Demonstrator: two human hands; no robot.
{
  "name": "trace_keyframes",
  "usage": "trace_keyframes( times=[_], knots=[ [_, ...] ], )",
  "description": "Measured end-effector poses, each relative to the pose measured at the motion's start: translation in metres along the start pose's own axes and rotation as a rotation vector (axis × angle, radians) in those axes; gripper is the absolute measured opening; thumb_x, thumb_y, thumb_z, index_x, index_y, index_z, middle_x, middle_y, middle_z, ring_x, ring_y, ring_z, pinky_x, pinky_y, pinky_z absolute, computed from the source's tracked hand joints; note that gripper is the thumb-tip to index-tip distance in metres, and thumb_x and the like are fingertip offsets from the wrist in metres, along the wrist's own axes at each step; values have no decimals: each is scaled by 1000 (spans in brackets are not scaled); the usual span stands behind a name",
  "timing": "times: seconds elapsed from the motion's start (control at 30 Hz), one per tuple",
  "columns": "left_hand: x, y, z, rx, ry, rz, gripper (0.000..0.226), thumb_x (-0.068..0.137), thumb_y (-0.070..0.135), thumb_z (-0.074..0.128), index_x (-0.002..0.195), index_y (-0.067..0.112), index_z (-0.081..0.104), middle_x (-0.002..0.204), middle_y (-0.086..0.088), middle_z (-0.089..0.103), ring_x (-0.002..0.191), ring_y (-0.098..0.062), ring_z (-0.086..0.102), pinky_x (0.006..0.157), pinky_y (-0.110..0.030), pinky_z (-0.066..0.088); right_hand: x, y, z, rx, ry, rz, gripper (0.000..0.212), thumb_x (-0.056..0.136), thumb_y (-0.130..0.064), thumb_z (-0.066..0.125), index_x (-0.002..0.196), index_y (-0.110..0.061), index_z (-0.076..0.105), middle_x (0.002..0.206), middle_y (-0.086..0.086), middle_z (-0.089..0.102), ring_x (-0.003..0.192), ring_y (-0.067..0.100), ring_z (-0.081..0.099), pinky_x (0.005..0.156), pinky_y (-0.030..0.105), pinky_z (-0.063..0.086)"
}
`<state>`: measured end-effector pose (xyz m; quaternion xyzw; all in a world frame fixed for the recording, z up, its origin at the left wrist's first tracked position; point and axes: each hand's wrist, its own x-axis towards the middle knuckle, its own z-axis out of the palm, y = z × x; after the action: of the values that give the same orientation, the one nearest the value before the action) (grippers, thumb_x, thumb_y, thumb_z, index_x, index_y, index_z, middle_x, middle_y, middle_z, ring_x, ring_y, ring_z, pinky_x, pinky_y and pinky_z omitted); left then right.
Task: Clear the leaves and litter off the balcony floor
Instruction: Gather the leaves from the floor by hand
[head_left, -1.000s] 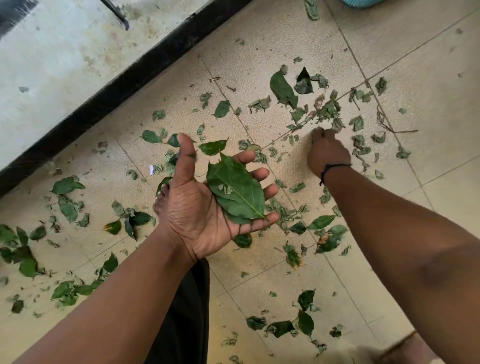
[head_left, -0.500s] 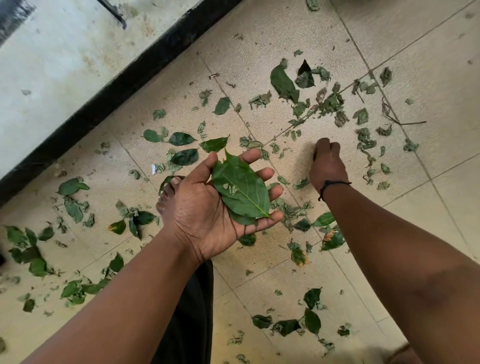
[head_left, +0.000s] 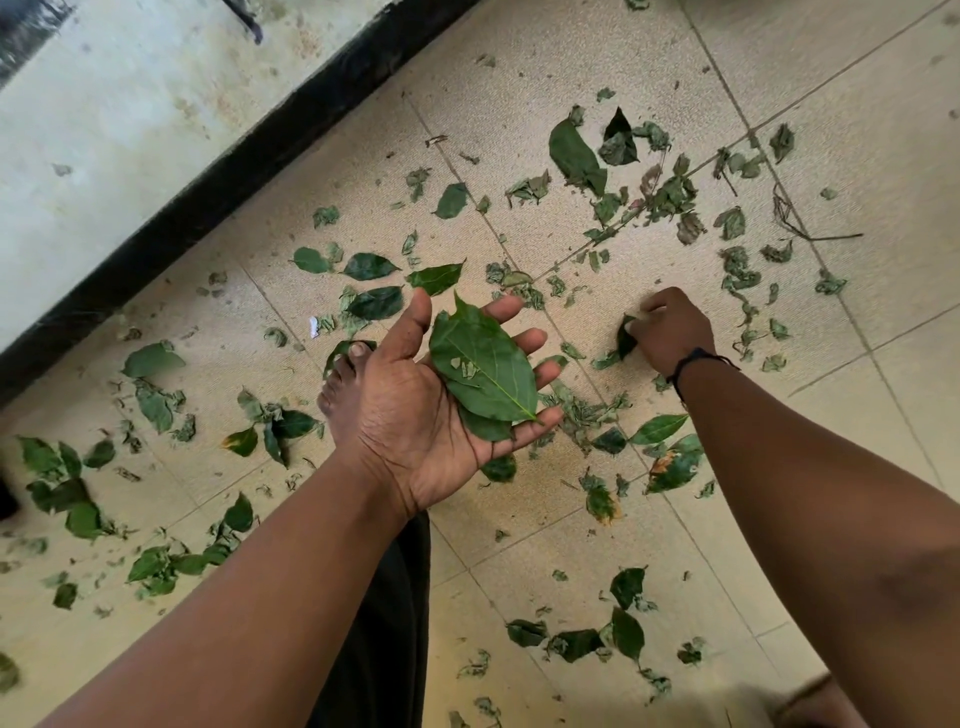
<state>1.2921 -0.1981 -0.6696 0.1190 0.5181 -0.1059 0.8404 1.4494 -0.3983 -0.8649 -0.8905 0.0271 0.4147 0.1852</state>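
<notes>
Left hand (head_left: 415, 410), palm up, fingers relaxed and spread, carried a stack of broad dark-green leaves (head_left: 483, 371) lying flat across the fingers; nothing curled round them. Right hand (head_left: 667, 332) was down at the cream tiled balcony floor (head_left: 545, 525), fingertips pinched on a small curled dark-green leaf (head_left: 626, 335).

Change: a second earlier the right hand worked farther out, near the tile joint, knuckles down with no leaf visible in it. It had since drawn back toward the body and closed on this leaf. The left hand stayed level, with its load unchanged. Judgement: one more piece was about to join the stack; picking went leaf by leaf.

Outward: most litter remained. Scattered green leaves and torn fragments (head_left: 670, 197) lay across the tiles on all sides, with a thin brown twig (head_left: 800, 228) far right and a tiny white scrap (head_left: 314, 327) left of the hands. A bare foot (head_left: 343, 382) showed just behind the left hand. A black skirting strip (head_left: 234, 192) ran along the weathered pale wall (head_left: 114, 145).

Writing, brands, labels: none legible.
</notes>
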Motion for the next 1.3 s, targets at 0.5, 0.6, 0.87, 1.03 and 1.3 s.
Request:
trace_keyframes(
  times=[0.5,0.6,0.87,1.03,1.3],
  knots=[
    [1,-7,-1,10,5,-2,66,92,70,35,103,19,76,112,-9,69,98,-30,67,90,-51,52,-14,5,4,-139,-36,-86,39,91,-17,66,117,-8,39,95,9,47,79,29,47,64,36,37],
    [1,-11,-1,10,3,-8,66,91,70,35,104,20,75,114,-10,67,100,-30,65,92,-50,50,-17,4,7,-132,-39,-79,38,91,-12,65,119,-9,38,100,8,48,83,29,50,70,40,45],
    [1,-14,0,-2,37,10,62,89,69,39,104,19,73,111,-10,68,102,-32,63,94,-48,48,-71,-70,-40,773,-441,11,24,77,-21,78,92,-10,62,94,9,71,53,10,47,50,22,47],
    [0,-13,3,9,42,13,59,89,66,41,112,18,67,119,-13,69,109,-34,63,94,-48,48,-154,-124,-76,564,-813,-298,22,65,-23,79,73,-12,62,82,2,73,55,8,53,45,19,44],
    [-4,-2,8,82,-14,25,42,90,52,51,94,17,73,93,-7,71,90,-25,66,94,-45,45,-190,-164,-71,-313,-300,-510,51,68,-61,76,89,-29,44,95,-12,63,77,12,59,64,29,48]
  ],
)
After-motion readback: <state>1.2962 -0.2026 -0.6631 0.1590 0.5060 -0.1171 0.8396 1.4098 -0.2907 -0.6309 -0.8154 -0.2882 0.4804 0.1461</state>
